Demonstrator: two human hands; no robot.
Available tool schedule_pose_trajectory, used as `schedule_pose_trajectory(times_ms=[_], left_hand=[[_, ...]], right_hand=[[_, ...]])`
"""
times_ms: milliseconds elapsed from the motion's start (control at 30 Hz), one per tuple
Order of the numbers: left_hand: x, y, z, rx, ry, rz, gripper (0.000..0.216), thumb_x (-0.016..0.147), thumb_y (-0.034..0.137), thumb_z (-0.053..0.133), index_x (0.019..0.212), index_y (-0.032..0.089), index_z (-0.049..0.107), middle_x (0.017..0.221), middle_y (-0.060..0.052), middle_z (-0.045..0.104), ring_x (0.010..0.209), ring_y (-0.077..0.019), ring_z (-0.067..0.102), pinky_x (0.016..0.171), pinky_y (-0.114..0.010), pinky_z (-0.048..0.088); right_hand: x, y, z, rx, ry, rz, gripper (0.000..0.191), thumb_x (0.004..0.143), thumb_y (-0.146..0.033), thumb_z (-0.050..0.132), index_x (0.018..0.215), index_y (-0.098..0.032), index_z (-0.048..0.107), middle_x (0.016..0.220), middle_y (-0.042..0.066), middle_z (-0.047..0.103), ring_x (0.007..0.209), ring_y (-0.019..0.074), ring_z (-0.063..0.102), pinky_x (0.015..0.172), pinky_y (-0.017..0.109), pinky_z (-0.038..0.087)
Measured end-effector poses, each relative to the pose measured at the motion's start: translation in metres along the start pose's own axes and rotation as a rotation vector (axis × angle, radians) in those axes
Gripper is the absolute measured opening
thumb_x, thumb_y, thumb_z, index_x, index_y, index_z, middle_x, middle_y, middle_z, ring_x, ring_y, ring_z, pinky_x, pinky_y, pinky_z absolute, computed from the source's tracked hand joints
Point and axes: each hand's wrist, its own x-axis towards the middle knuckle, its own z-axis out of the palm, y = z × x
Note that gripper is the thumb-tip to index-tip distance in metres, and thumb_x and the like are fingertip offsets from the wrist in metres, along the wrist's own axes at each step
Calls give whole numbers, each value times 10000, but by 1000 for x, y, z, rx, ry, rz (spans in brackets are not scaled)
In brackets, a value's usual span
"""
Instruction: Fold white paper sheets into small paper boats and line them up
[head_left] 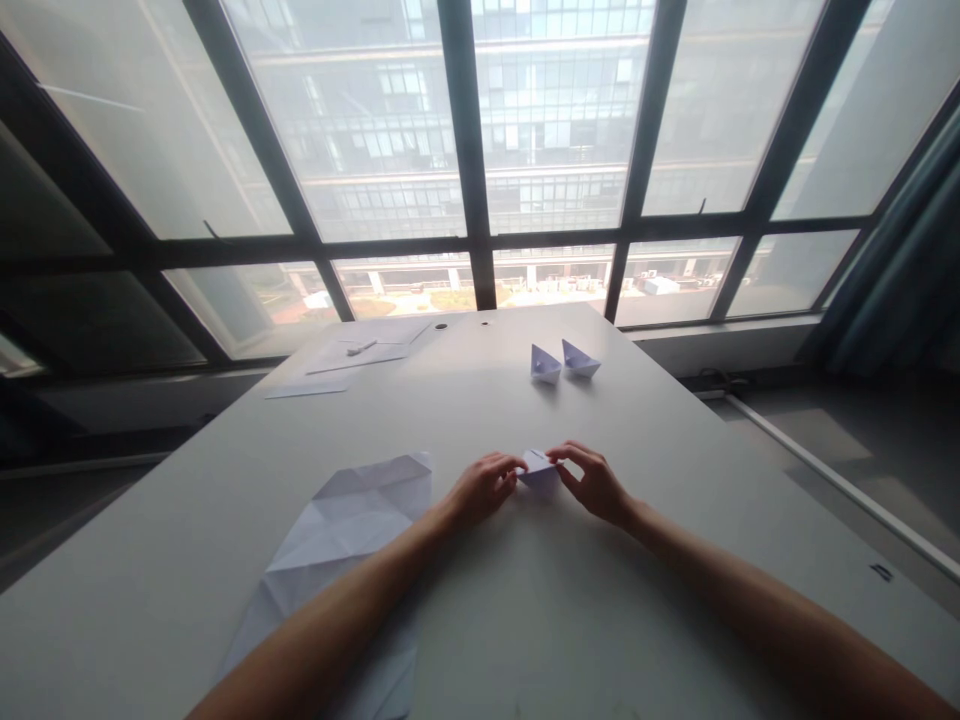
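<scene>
A small folded white paper [538, 467] is between my two hands, just above or on the white table [480, 620]. My left hand [486, 484] pinches its left corner with thumb and fingers. At its right corner, my right hand [594, 482] grips it the same way, the fingertips closed on the edge. Beyond the hands stand two finished-looking paper boats [545, 365], side by side with pointed tips up. The underside of the folded paper is in shadow.
A large creased sheet of paper [337, 530] lies under and beside my left forearm. Farther back on the left are flat sheets [360, 352] with a small white object [361, 348] on top. A small dark item [881, 572] lies near the right edge. Windows rise behind the table.
</scene>
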Motion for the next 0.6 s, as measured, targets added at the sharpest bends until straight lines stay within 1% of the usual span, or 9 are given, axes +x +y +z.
schedule_pose_trajectory(times_ms=[100,133,233,300,333,433,467,600], left_hand=[[0,-2,0,59,-13,6,252,854,91,515,922,205,729,808,-31,629,783,-171,592,760,-270,473],[0,-2,0,69,-16,-1,237,844,89,530,895,206,730,808,-30,623,792,-174,593,764,-272,476],[1,-1,0,85,-6,7,176,880,138,556,894,210,716,907,-42,644,890,-188,608,847,-296,485],[1,0,1,90,-2,38,160,918,173,554,951,215,705,1014,-49,663,980,-197,611,931,-324,471],[1,1,1,94,-5,51,173,926,178,556,1015,221,698,1066,-51,669,1022,-202,608,963,-337,461],[0,1,1,138,-46,71,304,926,177,582,1208,260,658,1174,-55,667,1106,-217,597,1005,-365,444],[0,1,1,160,-66,76,317,928,188,592,1224,277,661,1189,-56,663,1121,-222,593,1013,-373,441],[-1,-1,2,216,-114,91,256,945,228,596,1158,311,711,1253,-56,631,1186,-231,576,1056,-396,430]], right_hand=[[-1,1,-1,-39,-150,-23,176,943,-164,543,1024,-214,691,985,78,693,907,205,654,823,350,539],[-1,0,-2,-50,-205,-33,177,938,-160,546,1000,-215,703,985,75,699,904,204,654,819,344,535],[0,-2,-4,-69,-323,-59,191,931,-160,551,932,-220,732,968,63,716,901,203,655,813,332,526],[0,-3,-6,-74,-351,-50,197,936,-179,550,953,-223,742,966,65,723,905,206,657,822,337,526],[0,-4,-6,-75,-355,-40,193,938,-195,556,969,-225,745,965,66,723,899,207,658,821,339,529],[-1,-3,-6,-77,-342,-31,179,941,-223,579,970,-235,755,973,62,718,891,201,657,821,333,529],[-1,-3,-6,-85,-339,-37,176,941,-224,585,957,-242,760,990,59,714,900,198,655,827,330,526],[-3,-1,-4,-153,-334,-56,146,920,-231,638,909,-271,778,1051,49,691,952,202,644,859,336,510]])
